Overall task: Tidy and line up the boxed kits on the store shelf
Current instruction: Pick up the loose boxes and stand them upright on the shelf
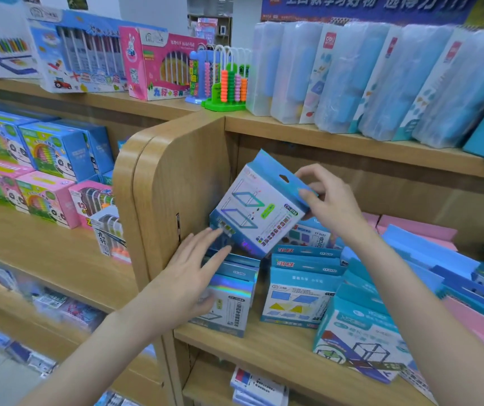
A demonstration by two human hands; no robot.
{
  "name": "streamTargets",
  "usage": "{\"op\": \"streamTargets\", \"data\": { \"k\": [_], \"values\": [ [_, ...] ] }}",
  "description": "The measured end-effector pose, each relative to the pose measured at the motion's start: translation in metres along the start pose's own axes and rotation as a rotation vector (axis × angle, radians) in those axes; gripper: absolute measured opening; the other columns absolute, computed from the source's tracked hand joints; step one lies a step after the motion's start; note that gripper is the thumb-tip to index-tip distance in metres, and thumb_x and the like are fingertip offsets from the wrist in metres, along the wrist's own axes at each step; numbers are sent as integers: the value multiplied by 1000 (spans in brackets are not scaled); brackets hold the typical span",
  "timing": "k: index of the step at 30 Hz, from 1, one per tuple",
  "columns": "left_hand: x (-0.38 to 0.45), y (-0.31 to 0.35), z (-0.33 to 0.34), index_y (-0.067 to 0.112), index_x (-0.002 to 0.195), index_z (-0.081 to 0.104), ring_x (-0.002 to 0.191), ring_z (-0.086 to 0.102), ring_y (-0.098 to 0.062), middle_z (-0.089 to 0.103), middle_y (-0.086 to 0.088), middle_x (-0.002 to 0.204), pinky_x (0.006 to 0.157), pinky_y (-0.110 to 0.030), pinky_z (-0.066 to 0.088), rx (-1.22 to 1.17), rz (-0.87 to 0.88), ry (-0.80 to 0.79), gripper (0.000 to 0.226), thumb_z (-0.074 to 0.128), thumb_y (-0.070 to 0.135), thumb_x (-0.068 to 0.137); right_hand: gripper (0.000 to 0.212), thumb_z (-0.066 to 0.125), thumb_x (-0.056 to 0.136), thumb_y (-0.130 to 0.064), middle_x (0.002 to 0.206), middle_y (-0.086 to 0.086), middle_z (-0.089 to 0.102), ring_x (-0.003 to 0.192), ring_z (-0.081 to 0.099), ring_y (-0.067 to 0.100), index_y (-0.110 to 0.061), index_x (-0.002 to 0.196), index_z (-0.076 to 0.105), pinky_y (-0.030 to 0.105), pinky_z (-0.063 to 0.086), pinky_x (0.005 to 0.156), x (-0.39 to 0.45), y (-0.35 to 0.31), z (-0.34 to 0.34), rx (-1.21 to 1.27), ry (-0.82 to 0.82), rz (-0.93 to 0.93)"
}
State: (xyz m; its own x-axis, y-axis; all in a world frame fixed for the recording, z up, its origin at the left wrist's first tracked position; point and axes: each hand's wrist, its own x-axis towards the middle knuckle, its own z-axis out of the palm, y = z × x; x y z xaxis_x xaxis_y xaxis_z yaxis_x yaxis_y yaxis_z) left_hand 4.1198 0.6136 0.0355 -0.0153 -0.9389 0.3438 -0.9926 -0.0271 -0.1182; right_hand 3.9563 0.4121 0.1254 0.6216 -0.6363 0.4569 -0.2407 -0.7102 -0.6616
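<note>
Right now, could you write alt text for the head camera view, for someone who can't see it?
A person's right hand pinches the top flap of a tilted holographic kit box above a wooden store shelf. The left hand, fingers straight, rests on the boxes standing below it. More blue kit boxes crowd the shelf alongside.

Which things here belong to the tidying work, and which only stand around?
Job: tilted holographic blue boxed kit held by right hand; left hand; holographic box row; blue shape-kit boxes.

Around: green bead abacus; pink rabbit box; clear plastic cases.
</note>
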Motion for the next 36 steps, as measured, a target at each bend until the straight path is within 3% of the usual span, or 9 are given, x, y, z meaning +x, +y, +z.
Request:
{"op": "streamTargets", "data": {
  "k": [3, 7, 11, 17, 21, 24, 29, 32, 36],
  "values": [
    [-3, 4, -3, 2, 131, 44, 128, 30, -34, 34, -22, 139, 100, -59, 20, 31, 0, 0, 87, 83, 28, 58, 24, 53, 89, -6, 74, -8, 63, 57, 56, -3, -30, 94, 49, 18, 47, 62, -2, -4, 11, -87, -59, -90],
    [-4, 8, -5, 10, 142, 31, 133, 27, -33, 26, -19, 146, 110, -51, 23, 18, -18, 9, 104, 84, 38, 56, 22, 49, 92, -14, 66, 7, 55, 59, 51, 28, -31, 105, 49, 36, 45, 61, -8, -6, 27, -243, -198, -148],
    [-4, 9, -6, 11, 147, 20, 138, 15, -34, 19, -21, 150, 110, -45, 10, 41, -39, -11, 118, 81, 51, 54, 17, 46, 95, -22, 69, -5, 59, 63, 51, 9, -26, 106, 58, 31, 41, 64, -16, -6, 46, -392, -496, -161],
    [3, 3, 7, 8, 140, 35, 127, 39, -25, 48, -12, 136, 104, -45, 18, 105, -55, -164, 119, 67, 75, 47, 23, 42, 96, -12, 93, 1, 69, 90, 65, 24, -17, 102, 64, 42, 51, 82, 13, 3, 33, -204, -383, -7],
    [9, 1, 7, 11, 136, 39, 120, 39, -20, 54, -6, 126, 109, -40, 15, 53, -69, -149, 102, 57, 68, 54, 40, 40, 92, 2, 129, 2, 56, 120, 49, 18, -15, 125, 53, 28, 38, 96, 48, 8, 56, -346, -501, -148],
    [9, 2, 3, 17, 140, 30, 136, 14, -24, 25, -11, 147, 116, -42, 7, -22, -70, -146, 96, 68, 60, 62, 51, 39, 83, 13, 133, 8, 51, 123, 43, 22, -11, 127, 50, 31, 34, 99, 74, 9, 85, -408, -588, -273],
    [17, 4, -6, 28, 143, 7, 134, -34, -14, -31, -2, 149, 107, -28, -21, -122, -93, -164, 87, 61, 53, 80, 29, 48, 82, 7, 105, 12, 55, 99, 47, 27, -5, 106, 59, 36, 39, 85, 99, 17, 102, -496, -625, -411],
    [24, 6, -7, 28, 143, 8, 139, -22, -14, -18, -1, 154, 105, -27, -26, -89, -115, -234, 89, 62, 55, 78, 24, 59, 85, -9, 110, 10, 48, 102, 41, 25, -11, 109, 63, 35, 38, 87, 102, 28, 99, -661, -661, -446],
    [26, 4, -7, 26, 143, 14, 139, 8, -14, 19, 2, 148, 102, -23, -25, -62, -103, -249, 90, 68, 50, 75, 19, 57, 89, -19, 111, 11, 47, 105, 42, 28, -8, 102, 65, 43, 45, 79, 82, 38, 88, -551, -407, -418]
  ]
}}
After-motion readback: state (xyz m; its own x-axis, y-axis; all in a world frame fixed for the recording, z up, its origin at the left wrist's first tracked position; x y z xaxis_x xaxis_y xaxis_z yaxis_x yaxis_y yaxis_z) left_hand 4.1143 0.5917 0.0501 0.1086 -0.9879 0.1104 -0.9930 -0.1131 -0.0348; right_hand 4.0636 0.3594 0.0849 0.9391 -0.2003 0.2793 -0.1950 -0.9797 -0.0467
